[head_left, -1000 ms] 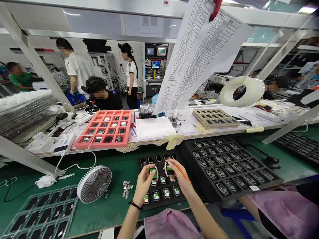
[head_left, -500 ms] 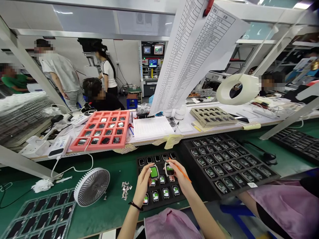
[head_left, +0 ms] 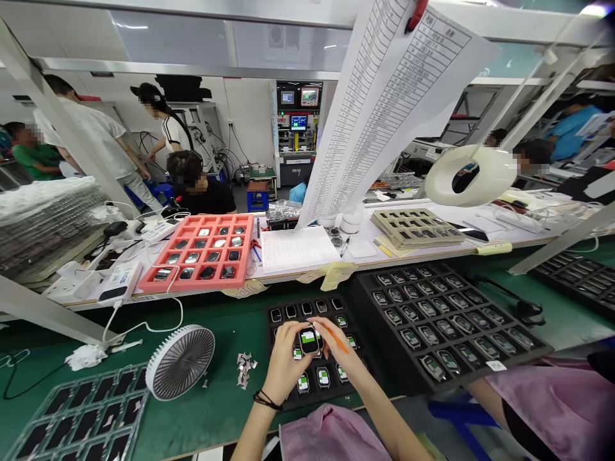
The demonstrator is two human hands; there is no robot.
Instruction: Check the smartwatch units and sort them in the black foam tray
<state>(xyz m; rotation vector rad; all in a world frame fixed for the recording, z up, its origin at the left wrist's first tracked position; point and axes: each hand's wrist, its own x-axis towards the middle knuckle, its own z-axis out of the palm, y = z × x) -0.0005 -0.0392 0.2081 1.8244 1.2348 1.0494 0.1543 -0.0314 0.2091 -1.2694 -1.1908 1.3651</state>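
Observation:
A square smartwatch (head_left: 310,340) with a white and green screen is up between my hands over a black foam tray (head_left: 321,401). My left hand (head_left: 284,365) closes round its left side, thumb along the lower edge. My right hand (head_left: 342,351) is closed, with a thin orange stick (head_left: 339,339) in its grip and fingertips at the watch's right edge. Beneath them, the tray holds several smartwatches in slots. The back row has dark screens; a front-row watch (head_left: 323,377) is lit white and green. My hands hide the tray's middle.
A larger black tray of watches (head_left: 444,320) adjoins on the right. To the left are small scraps (head_left: 246,370), a round fan (head_left: 180,362) and a clear tray (head_left: 81,410). A red tray (head_left: 245,256) and paper sheets (head_left: 300,248) occupy the shelf; a co-worker's sleeve (head_left: 542,400) is at right.
My hands were apart, each with a watch. They have come together at one watch, and the second is no longer seen in my right hand. The orange stick stays there.

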